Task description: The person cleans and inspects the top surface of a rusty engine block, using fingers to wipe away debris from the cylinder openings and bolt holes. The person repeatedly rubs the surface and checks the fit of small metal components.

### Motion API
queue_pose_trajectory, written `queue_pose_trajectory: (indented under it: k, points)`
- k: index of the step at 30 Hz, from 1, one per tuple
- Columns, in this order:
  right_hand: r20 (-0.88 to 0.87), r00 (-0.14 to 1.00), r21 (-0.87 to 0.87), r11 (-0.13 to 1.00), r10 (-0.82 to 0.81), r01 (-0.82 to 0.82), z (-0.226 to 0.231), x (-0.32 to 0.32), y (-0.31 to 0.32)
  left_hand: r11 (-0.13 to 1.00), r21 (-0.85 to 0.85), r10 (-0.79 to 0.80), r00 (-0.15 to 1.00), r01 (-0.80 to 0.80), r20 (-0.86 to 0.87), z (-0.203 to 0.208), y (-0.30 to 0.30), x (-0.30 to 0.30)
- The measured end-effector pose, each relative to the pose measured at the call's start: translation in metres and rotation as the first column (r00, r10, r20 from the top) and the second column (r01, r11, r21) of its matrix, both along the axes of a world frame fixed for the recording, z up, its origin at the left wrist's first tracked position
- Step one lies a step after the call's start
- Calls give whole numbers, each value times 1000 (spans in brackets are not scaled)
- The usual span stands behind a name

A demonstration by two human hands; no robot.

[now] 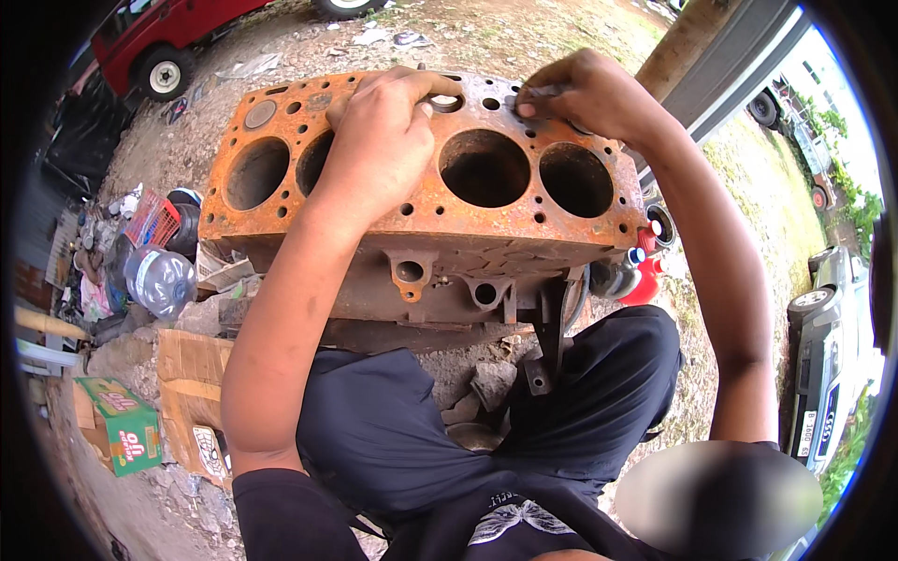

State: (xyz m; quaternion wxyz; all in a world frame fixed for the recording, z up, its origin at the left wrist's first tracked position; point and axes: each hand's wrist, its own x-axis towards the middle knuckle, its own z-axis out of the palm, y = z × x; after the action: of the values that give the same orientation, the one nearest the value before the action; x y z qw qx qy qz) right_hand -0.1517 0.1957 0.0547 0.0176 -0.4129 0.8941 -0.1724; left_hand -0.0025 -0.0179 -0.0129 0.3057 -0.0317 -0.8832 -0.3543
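The rust-orange engine block lies before the person's knees, flat bored face up, its long side across the view. Large round bores run along that face, among smaller holes, and the metal turns greyer at the far edge near the right hand. That hand is bent over the far right part, thumb and fingers drawn close together; whether something is pinched there cannot be told. The left hand lies over the middle, half curled, forefinger stretched toward a round opening; its grasp is hidden too.

Around the block spreads rough, stony ground. On the left are a red crate, a clear plastic jug, torn brown cardboard and a green box. Red bottles stand just beyond the block's right end. Farther off are a red vehicle, upper left, a post, upper right, and a silver car, far right.
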Motion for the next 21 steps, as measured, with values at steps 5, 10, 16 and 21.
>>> queue_pose_trajectory:
  k: [5, 10, 16, 21]
  points:
    - [40, 997, 3, 998, -59, 59, 1, 3, -4, 997, -71, 1, 1000, 0, 7, 0, -3, 0]
    - [15, 999, -8, 999, -48, 48, -4, -5, 11, 997, -78, -2, 1000, 1, -8, -4, -2, -3]
    - [-5, 997, -17, 997, -73, 73, -3, 3, -7, 1000, -30, -1, 1000, 1, -7, -3, -4, 0]
    - [5, 998, 43, 997, -62, 62, 6, 2, -5, 997, -73, -1, 1000, 0, -18, -3, 0, -2]
